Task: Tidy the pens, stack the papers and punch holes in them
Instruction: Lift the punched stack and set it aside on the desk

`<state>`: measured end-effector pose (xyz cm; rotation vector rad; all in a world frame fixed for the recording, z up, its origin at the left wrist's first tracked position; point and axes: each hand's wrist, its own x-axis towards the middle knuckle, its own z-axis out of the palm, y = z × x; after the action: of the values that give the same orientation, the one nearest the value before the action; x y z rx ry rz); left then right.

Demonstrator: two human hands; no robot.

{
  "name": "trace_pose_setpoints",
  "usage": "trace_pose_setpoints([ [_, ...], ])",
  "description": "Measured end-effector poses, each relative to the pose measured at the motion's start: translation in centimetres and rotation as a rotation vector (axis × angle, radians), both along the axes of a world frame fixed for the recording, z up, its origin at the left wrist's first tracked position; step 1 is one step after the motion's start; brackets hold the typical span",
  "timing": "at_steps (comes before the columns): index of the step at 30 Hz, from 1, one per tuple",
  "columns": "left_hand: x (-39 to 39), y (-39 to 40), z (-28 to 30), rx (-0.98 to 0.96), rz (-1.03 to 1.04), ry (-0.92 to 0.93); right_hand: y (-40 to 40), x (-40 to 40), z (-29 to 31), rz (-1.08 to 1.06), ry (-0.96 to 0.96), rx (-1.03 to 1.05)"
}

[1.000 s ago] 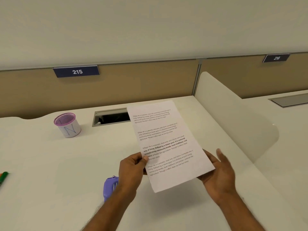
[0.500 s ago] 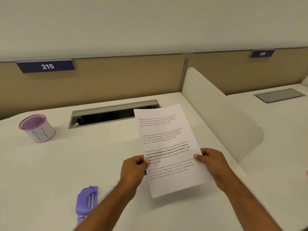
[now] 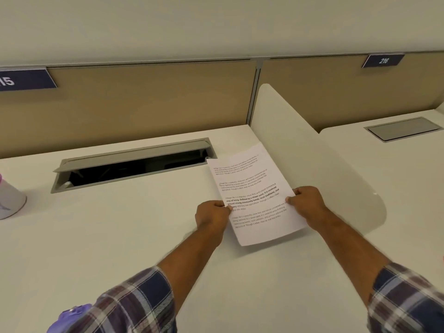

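Since the previous frame, your arms have extended and the paper (image 3: 254, 195) now sits farther out, near the divider (image 3: 312, 164). At the near left edge, the purple punch (image 3: 69, 318) shows beside your plaid sleeve (image 3: 134, 306). Your left hand (image 3: 211, 216) pinches the paper's left edge; your right hand (image 3: 306, 200) pinches its right edge. Beyond, the open cable tray (image 3: 129, 164) lies in the desk (image 3: 96, 236). The cup (image 3: 9, 200) stands far left.

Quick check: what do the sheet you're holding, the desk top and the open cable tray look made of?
Printed sheet: thin white office paper, matte, flexing between left hand and right hand. Desk top: smooth off-white, probably laminate, with soft sheen. Cable tray: grey, flat-edged flap, likely painted metal or plastic.
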<state>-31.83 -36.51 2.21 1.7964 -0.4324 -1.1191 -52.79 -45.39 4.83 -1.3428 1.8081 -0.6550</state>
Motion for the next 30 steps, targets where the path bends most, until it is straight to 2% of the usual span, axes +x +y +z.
trace_pose_setpoints([
  [5, -1.1, -3.0, -0.8, 0.095, 0.016, 0.01, -3.4, -0.6, -2.0, -0.01, 0.101, 0.056],
  [11, -1.3, -4.5, -1.1, 0.217, 0.053, -0.062, -4.7, -0.2, -2.9, 0.024, 0.23, 0.146],
  [14, -1.4, -4.7, -1.2, 0.255, 0.006, -0.108, -4.6, 0.2, -3.4, -0.036, 0.281, 0.084],
  [26, -1.8, -3.7, -1.5, 0.233, -0.237, -0.35, -1.8, 1.2, -2.2, 0.06, 0.592, 0.04],
  [30, -1.2, -2.4, -1.5, 0.178, -0.291, -0.447, -0.1, 1.5, -1.6, 0.091, 0.702, -0.056],
])
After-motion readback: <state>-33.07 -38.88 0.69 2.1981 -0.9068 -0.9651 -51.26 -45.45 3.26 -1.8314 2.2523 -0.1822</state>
